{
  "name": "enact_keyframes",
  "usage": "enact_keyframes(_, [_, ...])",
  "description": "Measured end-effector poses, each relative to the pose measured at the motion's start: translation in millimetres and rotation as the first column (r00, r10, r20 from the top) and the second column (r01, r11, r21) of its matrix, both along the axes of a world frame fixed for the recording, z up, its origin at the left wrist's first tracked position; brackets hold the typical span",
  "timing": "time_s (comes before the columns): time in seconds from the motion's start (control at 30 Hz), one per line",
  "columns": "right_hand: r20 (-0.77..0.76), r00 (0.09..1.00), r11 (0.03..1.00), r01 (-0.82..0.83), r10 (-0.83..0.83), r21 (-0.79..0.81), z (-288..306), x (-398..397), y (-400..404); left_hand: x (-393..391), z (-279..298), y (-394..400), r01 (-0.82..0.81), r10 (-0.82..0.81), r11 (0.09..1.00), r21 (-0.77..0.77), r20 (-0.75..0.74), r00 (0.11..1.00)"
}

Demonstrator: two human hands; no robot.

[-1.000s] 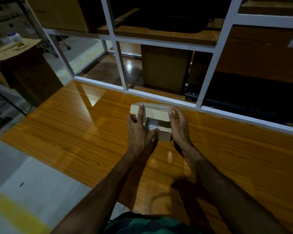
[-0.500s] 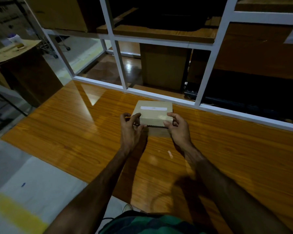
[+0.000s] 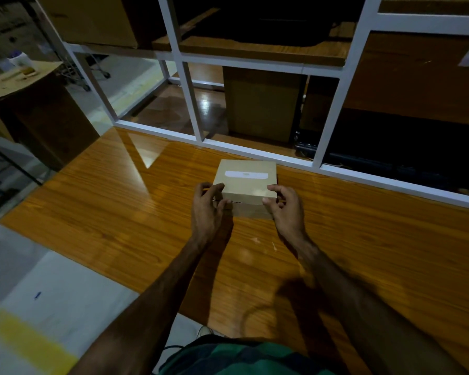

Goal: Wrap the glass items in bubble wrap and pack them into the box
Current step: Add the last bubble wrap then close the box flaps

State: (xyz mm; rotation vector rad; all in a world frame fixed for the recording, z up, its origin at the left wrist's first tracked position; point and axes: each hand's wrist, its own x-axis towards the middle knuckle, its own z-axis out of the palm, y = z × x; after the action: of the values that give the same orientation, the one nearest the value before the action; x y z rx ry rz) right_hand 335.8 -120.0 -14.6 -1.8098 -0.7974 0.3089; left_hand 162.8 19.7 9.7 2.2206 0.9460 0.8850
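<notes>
The box (image 3: 245, 182) sits on the table (image 3: 119, 212) at twelve o'clock, lid down. My left hand (image 3: 207, 209) and right hand (image 3: 286, 209) pinch its near corners, fingers curled. I'd press the front edge evenly; the seam looks slightly open, I think.

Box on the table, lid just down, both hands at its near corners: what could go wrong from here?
1. The box shows a dark gap along its near edge, so the lid may not be fully seated and might spring open.
2. The left hand and right hand touch only the near corners; that grip might let it tip if lifted.
3. Its contents are hidden, so padding can't be confirmed.
</notes>
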Motion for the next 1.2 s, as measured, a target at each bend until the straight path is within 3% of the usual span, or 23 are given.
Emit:
enact_keyframes(0.5, [-0.075,0.995,0.998,0.063,-0.063,-0.007,-4,1,-6,-10,-11,6,0.026,-0.023,0.999,-0.029,0.083,0.996])
enact_keyframes(0.7, [-0.096,0.993,0.997,0.069,-0.067,0.017,2,-4,-4,-15,-5,23,0.163,-0.160,0.986,0.044,-0.068,0.985])
enact_keyframes(1.07, [-0.232,0.964,0.991,0.134,-0.132,-0.008,4,-7,10,-16,-13,29,0.181,-0.172,0.982,0.043,-0.161,0.972])
enact_keyframes(1.2, [-0.223,0.961,0.986,0.164,-0.166,-0.029,0,-9,15,-14,-16,21,0.224,-0.185,0.965,0.134,-0.257,0.949])
